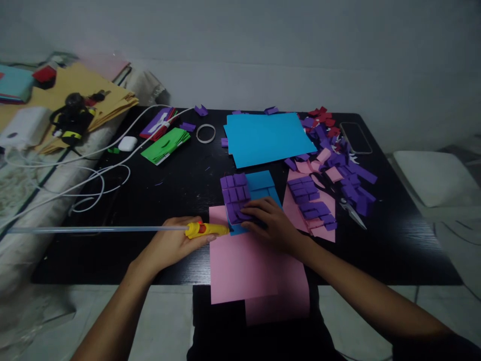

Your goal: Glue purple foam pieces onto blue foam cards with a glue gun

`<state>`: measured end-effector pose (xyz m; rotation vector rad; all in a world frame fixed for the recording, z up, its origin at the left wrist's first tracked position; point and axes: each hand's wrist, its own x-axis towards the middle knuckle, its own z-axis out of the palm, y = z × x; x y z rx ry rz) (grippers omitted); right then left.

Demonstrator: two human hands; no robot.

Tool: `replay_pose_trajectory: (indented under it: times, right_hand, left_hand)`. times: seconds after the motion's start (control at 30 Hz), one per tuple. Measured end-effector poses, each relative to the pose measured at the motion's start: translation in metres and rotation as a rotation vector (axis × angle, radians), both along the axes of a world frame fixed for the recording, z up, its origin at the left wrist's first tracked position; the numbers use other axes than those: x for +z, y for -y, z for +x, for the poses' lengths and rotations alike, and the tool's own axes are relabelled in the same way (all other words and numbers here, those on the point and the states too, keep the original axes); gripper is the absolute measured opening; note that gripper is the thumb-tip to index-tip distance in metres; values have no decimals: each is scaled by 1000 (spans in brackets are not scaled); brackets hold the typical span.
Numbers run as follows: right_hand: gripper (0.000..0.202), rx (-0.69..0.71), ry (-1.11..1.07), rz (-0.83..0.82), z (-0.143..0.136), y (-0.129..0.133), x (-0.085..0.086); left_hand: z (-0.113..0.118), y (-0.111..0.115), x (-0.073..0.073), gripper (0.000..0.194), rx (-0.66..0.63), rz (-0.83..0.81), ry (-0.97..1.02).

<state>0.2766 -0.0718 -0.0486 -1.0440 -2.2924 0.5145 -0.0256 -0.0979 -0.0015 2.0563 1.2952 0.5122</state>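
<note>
My left hand [179, 239] is closed round a yellow glue gun [203, 229], with a long glue stick [112, 229] running out of its back to the left. The gun's nozzle points right, at the lower left edge of a blue paper piece [263, 181]. On that piece lies a block of folded purple paper strips [235, 193]. My right hand [268, 220] presses its fingertips on the lower right part of the purple strips; its thumb is partly hidden. Pink sheets [248, 271] lie beneath, overhanging the table's front edge.
Blue sheets [268, 138] lie at the back. To the right are purple strips [313, 205] on pink paper, scissors [353, 213], loose paper pieces [353, 185] and a phone [355, 138]. Green paper [166, 145], a tape ring [205, 133] and white cables [101, 175] are to the left.
</note>
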Motion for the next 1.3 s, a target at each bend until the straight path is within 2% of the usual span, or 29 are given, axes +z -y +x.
replay_pose_trajectory:
  times: [0.17,0.43,0.73,0.97,1.13,1.3]
  right_hand:
    - [31,0,-17,14,0,0,-1]
    - [30,-1,-7,-5,0,1,0]
    - [31,2,-33,23,-1,-1,-2]
    - [32,8,-43,35,-1,-1,-4]
    - [31,4,-45,22,-1,-2,-4]
    - [32,4,-53,23,-2,-1,-4]
  left_hand:
    - [0,0,2,41,-10,-15,-9]
    - [1,-2,5,39,-15,-46,-23]
    - [4,-5,24,42,-73,-54,-76]
    - [6,-6,32,45,-117,24,-160]
    - [9,-11,39,43,-144,-3,-202]
    - [2,-16,53,42,-177,-79,-205]
